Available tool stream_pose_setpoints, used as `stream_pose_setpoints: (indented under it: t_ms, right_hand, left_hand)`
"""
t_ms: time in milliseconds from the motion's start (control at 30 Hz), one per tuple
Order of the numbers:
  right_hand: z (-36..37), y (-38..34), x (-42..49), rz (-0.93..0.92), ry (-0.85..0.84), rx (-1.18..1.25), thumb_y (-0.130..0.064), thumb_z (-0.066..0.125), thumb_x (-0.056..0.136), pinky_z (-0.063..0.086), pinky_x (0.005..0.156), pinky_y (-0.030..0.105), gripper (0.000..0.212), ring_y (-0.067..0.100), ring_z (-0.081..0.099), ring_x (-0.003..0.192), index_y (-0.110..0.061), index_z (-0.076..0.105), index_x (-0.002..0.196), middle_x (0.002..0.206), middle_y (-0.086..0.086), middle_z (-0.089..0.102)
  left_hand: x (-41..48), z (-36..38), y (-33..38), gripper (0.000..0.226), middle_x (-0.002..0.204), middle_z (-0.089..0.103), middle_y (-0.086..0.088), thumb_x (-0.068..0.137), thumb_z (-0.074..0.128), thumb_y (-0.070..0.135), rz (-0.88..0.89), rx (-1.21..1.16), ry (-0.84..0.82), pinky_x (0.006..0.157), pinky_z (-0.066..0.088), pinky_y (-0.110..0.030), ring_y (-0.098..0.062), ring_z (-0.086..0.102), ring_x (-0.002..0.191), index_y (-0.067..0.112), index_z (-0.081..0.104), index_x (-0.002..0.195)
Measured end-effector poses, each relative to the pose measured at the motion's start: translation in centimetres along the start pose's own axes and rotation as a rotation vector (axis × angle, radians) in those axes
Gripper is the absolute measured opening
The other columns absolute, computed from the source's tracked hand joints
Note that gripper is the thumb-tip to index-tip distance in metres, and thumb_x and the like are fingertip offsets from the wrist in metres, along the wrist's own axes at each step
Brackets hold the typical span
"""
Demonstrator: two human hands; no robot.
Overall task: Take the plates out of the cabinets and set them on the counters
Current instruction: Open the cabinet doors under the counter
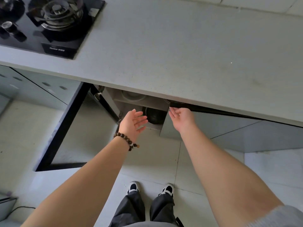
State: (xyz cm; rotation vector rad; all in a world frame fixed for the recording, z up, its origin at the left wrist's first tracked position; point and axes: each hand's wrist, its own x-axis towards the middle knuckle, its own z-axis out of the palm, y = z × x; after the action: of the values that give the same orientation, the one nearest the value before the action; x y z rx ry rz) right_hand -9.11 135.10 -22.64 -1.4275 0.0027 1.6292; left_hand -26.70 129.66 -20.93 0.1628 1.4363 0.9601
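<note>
Under the counter (188,51), one cabinet (139,104) stands open, its door (65,133) swung wide out to nine o'clock. Count it up: two hands, two shelves' worth of dishware in sight. On the upper shelf there's one pale plate (132,95), half tucked beneath the counter edge; below it, one dark round dish (155,116), a bowl or a plate, hard to say. The left hand (133,122), beaded bracelet (127,140) on its wrist, is spread open, palm up, fingers loose, nothing in it, with the dark dish just off its fingertips at two o'clock and the pale plate up at twelve. The right hand (181,116) is loosely open too, fingertips at the edge of the neighbouring closed door (213,126); whether it grips that edge, can't tell. The dark dish sits between the hands. One black hob (49,23) occupies the counter at ten o'clock. Two shoes (150,188) on the floor tiles at six.
</note>
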Motion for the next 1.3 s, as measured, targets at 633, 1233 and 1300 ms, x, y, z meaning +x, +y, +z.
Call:
stream_pose_setpoints:
  t_ms: [633,1233,1300]
  right_hand:
    - [-16.8,7.6,-12.2,0.006,0.275,-0.134,0.000,0.030,0.097,0.049,0.067,0.028,0.027,0.019,0.057,0.070,-0.006,0.056,0.100,0.081,0.010,0.058]
    - [-33.7,2.2,-20.9,-0.179,0.634,-0.263,-0.013,0.051,0.095,0.044,0.082,0.031,0.025,0.020,0.048,0.092,-0.024,0.049,0.072,0.094,0.004,0.051]
    - [-34.9,1.9,-21.2,-0.225,0.671,-0.215,-0.012,0.053,0.094,0.045,0.073,0.027,0.019,0.021,0.048,0.089,-0.021,0.053,0.077,0.094,0.004,0.051]
  left_hand:
    - [-7.2,4.4,-7.1,0.033,0.108,0.068,-0.011,0.099,0.043,0.033,-0.158,0.330,-0.332,0.088,0.049,-0.038,-0.026,0.065,0.100,0.008,0.063,0.109]
    - [-13.5,11.6,-14.9,0.037,0.119,0.065,-0.013,0.100,0.043,0.034,-0.176,0.547,-0.504,0.092,0.050,-0.040,-0.027,0.063,0.108,0.007,0.061,0.117]
    - [-13.9,12.0,-15.3,0.036,0.118,0.065,-0.013,0.100,0.042,0.034,-0.171,0.556,-0.505,0.091,0.050,-0.039,-0.027,0.062,0.108,0.008,0.062,0.113]
